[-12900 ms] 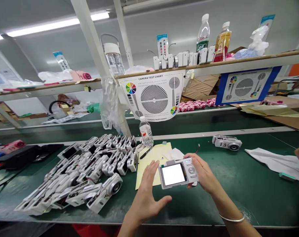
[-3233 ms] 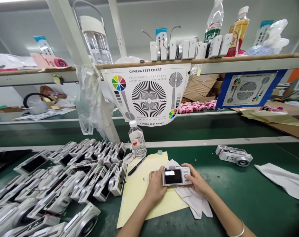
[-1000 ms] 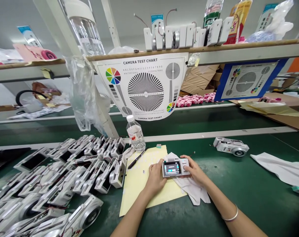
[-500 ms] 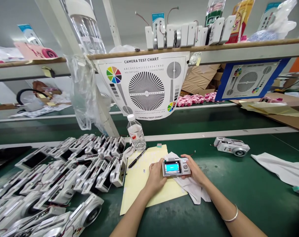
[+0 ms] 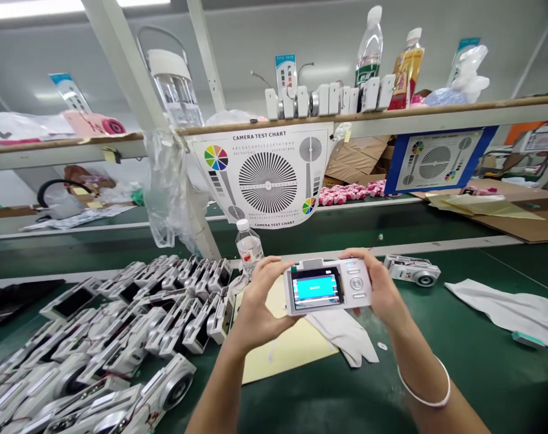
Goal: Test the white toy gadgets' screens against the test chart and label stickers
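A white digital camera (image 5: pixel 330 286) is raised in front of me with its lit screen and buttons facing me; a blue box glows on the screen. My left hand (image 5: pixel 262 304) grips its left end, fingers along the top edge and thumb beneath. Around the right end is my right hand (image 5: pixel 380 283), its index finger over the top and its other fingers partly hidden behind the body. Below the camera lie a yellow sheet (image 5: pixel 278 358) and a crumpled white cloth (image 5: pixel 346 334). A camera test chart (image 5: pixel 267 181) hangs beyond it.
Rows of part-assembled cameras (image 5: pixel 133 325) cover the table's left. A water bottle (image 5: pixel 249 244) stands behind my left hand. Another camera (image 5: pixel 412 270) and a white cloth (image 5: pixel 504 310) lie to the right. Overhead, a shelf (image 5: pixel 436 114) carries bottles and camera parts.
Both hands have lifted the camera up from low over the sheet and closer to me, so it looks larger. My view has tilted upward, showing more above the shelf.
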Available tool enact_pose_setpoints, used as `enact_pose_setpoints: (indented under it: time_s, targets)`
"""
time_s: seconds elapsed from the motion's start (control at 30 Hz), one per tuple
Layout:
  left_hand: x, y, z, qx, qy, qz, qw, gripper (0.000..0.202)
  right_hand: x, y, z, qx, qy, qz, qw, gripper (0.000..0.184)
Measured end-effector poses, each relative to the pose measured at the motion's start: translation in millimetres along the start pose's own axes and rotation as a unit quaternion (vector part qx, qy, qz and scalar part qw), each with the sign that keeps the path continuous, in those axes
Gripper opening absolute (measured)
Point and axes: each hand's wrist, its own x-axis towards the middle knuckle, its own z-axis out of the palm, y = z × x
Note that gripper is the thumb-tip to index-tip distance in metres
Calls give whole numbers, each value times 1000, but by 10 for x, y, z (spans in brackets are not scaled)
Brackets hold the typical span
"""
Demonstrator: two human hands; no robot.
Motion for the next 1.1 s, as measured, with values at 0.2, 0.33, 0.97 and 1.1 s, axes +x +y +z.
enact_pose_setpoints:
  time_s: [0.2,0.33,0.97,1.1]
  targets:
    - [-7,252,-200,-25,33,67,997,61,-234,-338,129,-2,33,-25,999,57]
    - [-46,243,-210,-26,26,56,998,59,-313,-345,145,-13,12,-16,1000,57]
    - [-583,624,-216,-48,19,-30,998,54,-866,-409,304,32,19,141,989,66]
    - [-679,771,-253,-50,42,-35,997,55,-1025,-474,362,29,25,122,992,65]
